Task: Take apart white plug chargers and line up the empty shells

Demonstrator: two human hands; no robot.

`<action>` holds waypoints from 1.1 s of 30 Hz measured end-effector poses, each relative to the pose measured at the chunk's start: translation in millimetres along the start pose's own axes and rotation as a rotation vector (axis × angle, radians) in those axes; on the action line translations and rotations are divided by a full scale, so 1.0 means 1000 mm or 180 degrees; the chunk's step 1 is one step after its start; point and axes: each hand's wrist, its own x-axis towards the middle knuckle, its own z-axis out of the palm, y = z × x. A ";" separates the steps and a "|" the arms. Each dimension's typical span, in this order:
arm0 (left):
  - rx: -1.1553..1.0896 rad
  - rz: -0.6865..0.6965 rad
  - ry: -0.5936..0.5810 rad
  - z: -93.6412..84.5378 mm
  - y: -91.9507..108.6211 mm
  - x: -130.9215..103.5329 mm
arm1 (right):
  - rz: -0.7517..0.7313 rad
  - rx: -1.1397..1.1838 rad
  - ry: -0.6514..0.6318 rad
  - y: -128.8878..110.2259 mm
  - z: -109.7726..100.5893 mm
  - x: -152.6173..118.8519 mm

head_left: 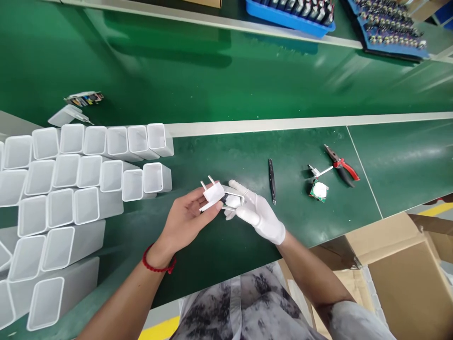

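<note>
Low in the middle of the view, my bare left hand [191,215] grips a white plug piece [213,193] with two metal pins pointing up and left. My right hand [260,215], in a white glove, holds a white open-ended housing [234,200] right against it. Something dark and white shows inside the housing's opening; how far the two pieces are joined is hard to see. To the right of my gloved hand, black tweezers [272,182] lie on the green bench.
Rows of white open housings [66,171] fill the left side. A circuit board [84,98] lies behind them. Red-handled pliers [341,165] and a small board assembly [319,190] lie at right. Blue trays [290,18] stand on the back shelf. Cardboard boxes [406,278] are at lower right.
</note>
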 end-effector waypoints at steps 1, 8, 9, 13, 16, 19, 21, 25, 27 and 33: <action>0.0028 -0.0018 0.0016 0.000 -0.001 0.000 | -0.0009 0.0004 -0.0037 0.000 -0.001 0.000; 0.0166 -0.0188 0.0116 0.001 -0.001 0.000 | 0.0045 0.0121 -0.0026 0.000 0.000 0.001; 0.0172 -0.0214 0.0127 0.002 0.000 0.000 | 0.0066 0.0100 0.0038 0.001 0.001 0.001; 0.0066 -0.0168 0.0204 0.005 -0.001 -0.001 | -0.0045 0.0044 0.0202 0.008 0.003 0.000; -0.0151 -0.0184 0.0288 0.006 -0.004 -0.002 | -0.0108 -0.0031 0.0249 0.011 0.004 -0.001; -0.0303 -0.0192 0.0310 0.006 -0.005 -0.003 | -0.0167 -0.0225 0.0345 0.012 0.004 -0.002; -0.0351 -0.0176 0.0285 0.005 -0.006 -0.004 | -0.0199 -0.0312 0.0396 0.012 0.004 -0.003; -0.0459 -0.0157 0.0256 0.005 -0.009 -0.006 | -0.0226 -0.0252 0.0416 0.012 0.005 -0.005; -0.0480 -0.0173 0.0238 0.006 -0.010 -0.006 | -0.0303 -0.0294 0.0480 0.014 0.005 -0.006; -0.0667 -0.0169 0.0272 0.008 -0.009 0.000 | -0.0400 -0.0236 0.0377 0.014 0.001 -0.001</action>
